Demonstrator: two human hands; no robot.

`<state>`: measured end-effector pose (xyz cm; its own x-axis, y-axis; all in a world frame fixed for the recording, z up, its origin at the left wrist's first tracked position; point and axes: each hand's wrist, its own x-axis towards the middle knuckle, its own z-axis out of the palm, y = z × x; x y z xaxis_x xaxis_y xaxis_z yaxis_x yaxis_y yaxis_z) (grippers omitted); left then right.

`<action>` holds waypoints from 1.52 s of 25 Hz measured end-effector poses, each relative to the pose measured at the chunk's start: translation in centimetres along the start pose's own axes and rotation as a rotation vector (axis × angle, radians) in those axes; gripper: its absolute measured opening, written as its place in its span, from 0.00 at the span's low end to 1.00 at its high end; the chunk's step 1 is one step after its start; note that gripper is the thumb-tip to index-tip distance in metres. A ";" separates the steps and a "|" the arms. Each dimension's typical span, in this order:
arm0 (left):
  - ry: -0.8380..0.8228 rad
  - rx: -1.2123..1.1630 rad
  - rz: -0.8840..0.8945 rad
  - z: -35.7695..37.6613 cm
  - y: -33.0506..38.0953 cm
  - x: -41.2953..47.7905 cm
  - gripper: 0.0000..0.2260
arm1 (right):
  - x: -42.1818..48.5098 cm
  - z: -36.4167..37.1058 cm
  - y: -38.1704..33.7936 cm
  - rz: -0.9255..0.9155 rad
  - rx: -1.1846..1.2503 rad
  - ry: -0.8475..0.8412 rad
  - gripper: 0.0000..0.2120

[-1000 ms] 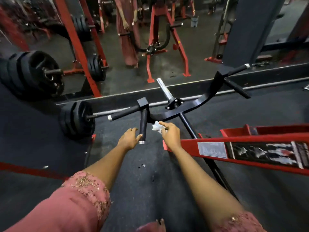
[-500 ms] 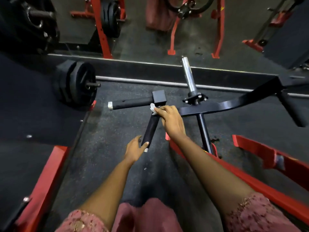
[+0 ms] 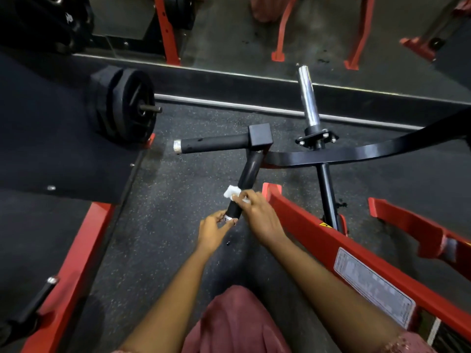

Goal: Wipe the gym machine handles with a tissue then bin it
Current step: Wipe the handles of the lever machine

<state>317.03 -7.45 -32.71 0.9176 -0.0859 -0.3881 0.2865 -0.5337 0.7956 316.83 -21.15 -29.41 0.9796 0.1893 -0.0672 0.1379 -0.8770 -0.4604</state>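
Note:
A black machine bar carries two handles that meet at a square block: a sideways handle (image 3: pixel 214 146) pointing left and a near handle (image 3: pixel 247 178) slanting down toward me. My right hand (image 3: pixel 260 216) presses a crumpled white tissue (image 3: pixel 231 192) round the near handle's lower part, fingers curled over it. My left hand (image 3: pixel 213 231) pinches the silver end cap of that same handle between thumb and fingertips. No bin shows in the head view.
A chrome plate post (image 3: pixel 308 98) rises from the bar's middle. Black weight plates (image 3: pixel 127 108) sit on a peg at the left. Red frame rails (image 3: pixel 339 250) run along my right and lower left (image 3: pixel 74 263). A mirror (image 3: pixel 254 34) lines the far wall above dark rubber floor.
My right hand has slid the tissue down the near handle from the square block toward its free end. My left hand has stayed at the end cap. The camera has tilted down.

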 end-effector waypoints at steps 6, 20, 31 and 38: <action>-0.022 -0.022 -0.047 -0.2 -0.3 0.4 0.16 | 1.2 -3.0 -0.1 -0.021 0.014 0.149 0.10; 0.014 0.027 -0.032 0.1 -0.6 0.0 0.14 | 0.2 0.8 -1.0 -0.320 -0.275 -0.011 0.07; -0.007 -0.063 0.064 0.0 -1.5 0.7 0.12 | -0.9 6.7 1.0 0.225 0.391 0.710 0.25; 0.025 -0.070 0.077 0.4 -2.3 0.8 0.14 | -0.3 6.1 0.7 0.611 0.919 0.864 0.17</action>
<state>317.01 -6.58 -35.07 0.9440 -0.1033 -0.3135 0.2324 -0.4664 0.8535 315.73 -19.16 -35.09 0.6751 -0.7353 -0.0604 -0.1517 -0.0582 -0.9867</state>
